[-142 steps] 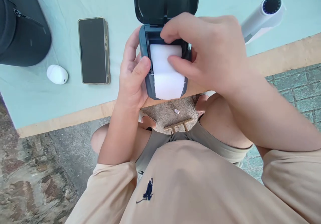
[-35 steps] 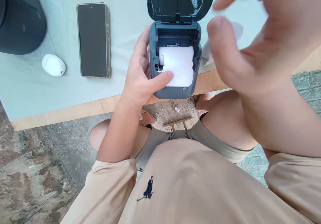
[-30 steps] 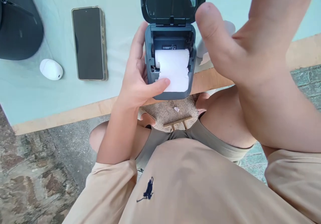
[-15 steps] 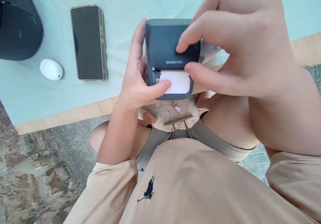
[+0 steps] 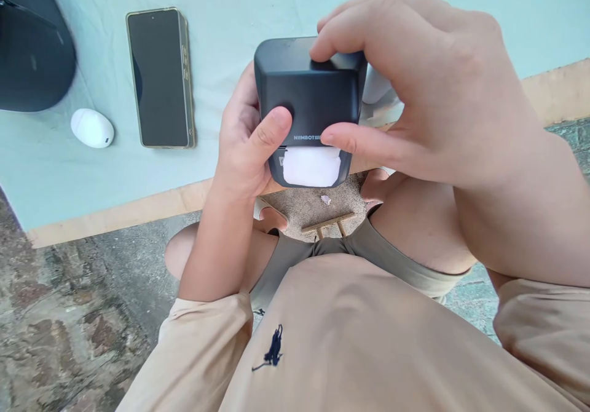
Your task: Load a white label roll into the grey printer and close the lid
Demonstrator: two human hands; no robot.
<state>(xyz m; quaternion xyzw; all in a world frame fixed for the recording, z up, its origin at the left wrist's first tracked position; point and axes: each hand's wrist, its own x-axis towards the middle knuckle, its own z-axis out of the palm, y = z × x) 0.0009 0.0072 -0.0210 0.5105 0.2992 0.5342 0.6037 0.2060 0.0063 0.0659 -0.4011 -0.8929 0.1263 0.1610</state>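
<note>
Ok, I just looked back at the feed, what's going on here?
A person holds a dark NIIMBOT device in both hands. The left hand grips one side, while the right hand's thumb and fingers touch the lid. The lid is down, though I can't tell if it's latched. White paper sticks out below it. A phone lies off to the left.

Around the grip and beyond it spreads a table [image 5: 553,94], covered by pale blue-green cloth [image 5: 548,15] up to its wooden edge [image 5: 115,212]. Left of the grip and nearer are rough brown stones [image 5: 46,332], then grey concrete [image 5: 133,264]; to the right, greenish bricks [image 5: 574,147] (their joints are visible). The light is soft.
</note>
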